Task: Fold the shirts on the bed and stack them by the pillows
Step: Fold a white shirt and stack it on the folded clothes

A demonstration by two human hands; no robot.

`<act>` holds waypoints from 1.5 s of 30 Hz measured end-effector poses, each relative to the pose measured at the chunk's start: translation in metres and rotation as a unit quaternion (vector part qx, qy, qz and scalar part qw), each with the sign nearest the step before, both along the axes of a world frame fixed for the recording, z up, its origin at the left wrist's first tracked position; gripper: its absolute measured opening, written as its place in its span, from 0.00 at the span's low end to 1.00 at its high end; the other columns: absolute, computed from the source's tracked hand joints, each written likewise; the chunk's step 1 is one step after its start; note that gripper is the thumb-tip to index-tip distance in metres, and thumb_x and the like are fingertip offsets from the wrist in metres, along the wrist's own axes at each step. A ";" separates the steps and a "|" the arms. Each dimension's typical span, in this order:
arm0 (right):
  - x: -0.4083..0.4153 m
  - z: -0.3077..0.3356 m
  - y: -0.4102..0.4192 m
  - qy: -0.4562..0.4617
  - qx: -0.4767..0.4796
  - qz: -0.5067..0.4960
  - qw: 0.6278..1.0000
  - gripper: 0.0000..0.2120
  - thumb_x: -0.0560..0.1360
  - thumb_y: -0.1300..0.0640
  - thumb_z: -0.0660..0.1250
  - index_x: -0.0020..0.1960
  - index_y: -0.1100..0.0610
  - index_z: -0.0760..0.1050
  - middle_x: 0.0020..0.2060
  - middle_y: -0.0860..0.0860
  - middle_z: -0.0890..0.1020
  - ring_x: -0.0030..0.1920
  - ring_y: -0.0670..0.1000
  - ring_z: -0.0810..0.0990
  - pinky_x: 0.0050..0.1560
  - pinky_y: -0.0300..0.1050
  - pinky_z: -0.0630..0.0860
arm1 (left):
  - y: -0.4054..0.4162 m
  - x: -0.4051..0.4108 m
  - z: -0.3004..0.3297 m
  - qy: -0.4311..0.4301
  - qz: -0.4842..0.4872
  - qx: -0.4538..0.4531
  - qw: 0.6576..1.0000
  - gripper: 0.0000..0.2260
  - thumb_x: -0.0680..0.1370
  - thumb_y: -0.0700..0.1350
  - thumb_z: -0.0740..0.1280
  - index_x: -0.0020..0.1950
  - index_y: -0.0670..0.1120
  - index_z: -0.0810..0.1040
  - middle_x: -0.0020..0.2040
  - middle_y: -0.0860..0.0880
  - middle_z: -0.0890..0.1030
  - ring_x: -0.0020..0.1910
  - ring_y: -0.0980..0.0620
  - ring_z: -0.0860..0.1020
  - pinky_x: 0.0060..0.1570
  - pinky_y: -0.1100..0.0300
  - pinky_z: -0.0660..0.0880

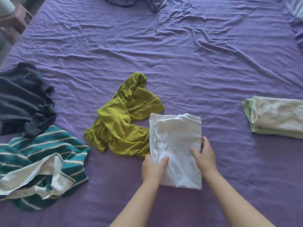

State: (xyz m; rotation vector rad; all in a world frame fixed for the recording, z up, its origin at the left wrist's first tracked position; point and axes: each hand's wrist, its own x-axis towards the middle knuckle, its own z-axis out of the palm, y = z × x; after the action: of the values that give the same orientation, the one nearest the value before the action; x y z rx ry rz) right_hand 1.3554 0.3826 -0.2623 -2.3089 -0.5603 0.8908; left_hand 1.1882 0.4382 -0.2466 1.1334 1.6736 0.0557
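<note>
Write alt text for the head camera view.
Two hands, left and right, grip the sides of a folded white shirt on a purple bed sheet. An olive shirt, dark shirt and striped teal shirt lie crumpled to the left; a folded stack sits right.

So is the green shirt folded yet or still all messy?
Still messy. The green shirt lies crumpled and twisted on the bed sheet, beside the folded white shirt under both hands.
</note>
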 end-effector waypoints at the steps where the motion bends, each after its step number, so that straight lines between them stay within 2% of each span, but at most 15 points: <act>1: 0.000 0.002 0.002 0.024 0.011 -0.034 0.999 0.26 0.72 0.59 0.70 0.67 0.61 0.65 0.61 0.57 0.76 0.58 0.56 0.75 0.59 0.52 0.71 | 0.002 0.001 0.002 -0.028 0.014 -0.012 0.999 0.25 0.69 0.57 0.72 0.59 0.44 0.74 0.55 0.47 0.79 0.55 0.45 0.77 0.56 0.49 0.75; 4: 0.004 0.007 0.010 0.064 0.020 -0.077 0.995 0.12 0.72 0.57 0.70 0.51 0.60 0.74 0.49 0.56 0.81 0.47 0.55 0.78 0.48 0.50 0.74 | 0.011 0.006 0.008 -0.106 0.077 -0.068 0.989 0.24 0.66 0.57 0.73 0.55 0.44 0.78 0.50 0.46 0.82 0.50 0.45 0.81 0.55 0.47 0.77; 8: 0.016 0.015 0.013 0.089 0.025 -0.055 0.994 0.09 0.71 0.57 0.68 0.45 0.63 0.77 0.41 0.54 0.81 0.41 0.53 0.77 0.43 0.49 0.73 | 0.025 0.017 0.008 -0.171 0.082 -0.142 0.971 0.18 0.71 0.56 0.72 0.55 0.46 0.78 0.48 0.46 0.84 0.46 0.45 0.83 0.49 0.49 0.78; 11: 0.023 0.016 0.006 0.080 -0.009 -0.012 0.997 0.09 0.71 0.57 0.68 0.49 0.60 0.76 0.44 0.53 0.81 0.43 0.52 0.77 0.45 0.49 0.73 | 0.027 0.025 0.003 -0.171 0.011 -0.088 0.981 0.22 0.69 0.57 0.73 0.58 0.47 0.78 0.49 0.50 0.84 0.48 0.50 0.82 0.51 0.54 0.78; 14: 0.020 0.010 -0.010 0.056 -0.049 0.081 0.994 0.24 0.70 0.56 0.68 0.65 0.54 0.67 0.54 0.51 0.79 0.54 0.55 0.77 0.52 0.51 0.75 | 0.020 0.027 -0.001 -0.100 -0.054 -0.040 0.993 0.33 0.60 0.55 0.76 0.61 0.45 0.73 0.54 0.48 0.81 0.53 0.47 0.80 0.56 0.49 0.76; 17: 0.015 0.003 -0.029 0.005 -0.039 0.122 0.992 0.34 0.71 0.59 0.67 0.73 0.53 0.56 0.59 0.55 0.77 0.58 0.58 0.75 0.51 0.46 0.71 | 0.011 0.015 -0.003 -0.032 -0.158 0.012 0.987 0.33 0.64 0.47 0.77 0.65 0.46 0.66 0.59 0.50 0.77 0.57 0.47 0.77 0.57 0.52 0.74; 19: 0.015 0.005 -0.043 -0.001 -0.001 0.068 0.998 0.34 0.71 0.61 0.68 0.73 0.54 0.57 0.56 0.55 0.78 0.57 0.59 0.76 0.47 0.43 0.67 | 0.004 0.001 -0.002 -0.059 -0.166 0.024 0.984 0.35 0.67 0.46 0.76 0.69 0.48 0.64 0.61 0.53 0.76 0.59 0.50 0.75 0.58 0.54 0.73; 23: 0.013 0.008 -0.082 0.006 -0.001 0.026 1.000 0.32 0.71 0.59 0.70 0.72 0.53 0.61 0.49 0.53 0.78 0.50 0.54 0.75 0.47 0.44 0.66 | -0.025 -0.011 0.001 -0.100 -0.153 -0.018 0.983 0.35 0.68 0.53 0.75 0.70 0.51 0.62 0.60 0.57 0.75 0.53 0.56 0.74 0.50 0.61 0.70; 28: 0.000 0.004 -0.114 0.009 -0.040 0.008 0.999 0.29 0.72 0.56 0.69 0.70 0.54 0.63 0.44 0.51 0.78 0.46 0.53 0.76 0.46 0.48 0.71 | -0.056 -0.018 -0.003 -0.113 -0.030 -0.120 0.986 0.41 0.66 0.53 0.75 0.73 0.48 0.57 0.57 0.53 0.74 0.51 0.54 0.77 0.46 0.59 0.75; 30: -0.005 0.004 -0.121 -0.013 -0.057 0.041 0.997 0.29 0.73 0.55 0.68 0.71 0.52 0.61 0.48 0.49 0.78 0.49 0.53 0.76 0.47 0.48 0.72 | -0.060 -0.022 0.000 -0.086 -0.039 -0.093 0.991 0.36 0.70 0.49 0.74 0.72 0.47 0.60 0.56 0.52 0.76 0.48 0.56 0.77 0.41 0.62 0.73; 34: -0.007 0.010 -0.128 -0.065 -0.046 0.098 0.992 0.26 0.75 0.55 0.65 0.70 0.47 0.63 0.58 0.46 0.74 0.56 0.50 0.76 0.49 0.49 0.75 | -0.062 -0.027 0.006 -0.007 -0.180 0.048 0.982 0.35 0.72 0.51 0.70 0.74 0.50 0.55 0.61 0.49 0.76 0.57 0.49 0.76 0.48 0.60 0.70; 36: -0.003 0.010 -0.124 -0.060 -0.028 0.110 0.992 0.26 0.75 0.57 0.65 0.70 0.49 0.63 0.60 0.48 0.75 0.57 0.51 0.75 0.51 0.50 0.75 | -0.057 -0.023 0.007 0.001 -0.204 0.070 0.976 0.36 0.73 0.51 0.70 0.75 0.50 0.54 0.61 0.47 0.76 0.59 0.46 0.76 0.50 0.57 0.72; 40: 0.000 0.004 -0.103 -0.019 -0.031 0.084 0.996 0.29 0.75 0.56 0.67 0.73 0.57 0.59 0.62 0.55 0.74 0.61 0.56 0.74 0.56 0.50 0.71 | -0.037 -0.007 0.002 -0.011 -0.070 0.005 0.997 0.32 0.71 0.51 0.72 0.70 0.42 0.63 0.62 0.45 0.75 0.59 0.46 0.75 0.59 0.52 0.73; 42: -0.002 0.001 -0.093 -0.004 -0.040 0.052 0.998 0.26 0.75 0.54 0.67 0.69 0.59 0.63 0.60 0.57 0.76 0.59 0.58 0.74 0.55 0.50 0.71 | -0.031 -0.001 -0.001 -0.038 0.004 -0.060 0.997 0.29 0.70 0.53 0.73 0.64 0.40 0.69 0.58 0.44 0.77 0.55 0.46 0.77 0.56 0.49 0.75; 45: -0.002 0.004 -0.084 0.021 -0.046 0.037 0.998 0.16 0.75 0.52 0.64 0.61 0.56 0.70 0.55 0.55 0.79 0.56 0.57 0.76 0.52 0.50 0.72 | -0.027 0.005 0.000 -0.098 0.046 -0.121 0.987 0.24 0.70 0.53 0.74 0.59 0.40 0.73 0.53 0.44 0.81 0.50 0.45 0.80 0.47 0.52 0.78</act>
State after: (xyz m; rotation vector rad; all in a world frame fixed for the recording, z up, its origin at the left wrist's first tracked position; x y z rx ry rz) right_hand 1.3533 0.2987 -0.2588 -2.3594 -0.6010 1.0164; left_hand 1.1935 0.4109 -0.2465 0.8410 1.5099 0.0210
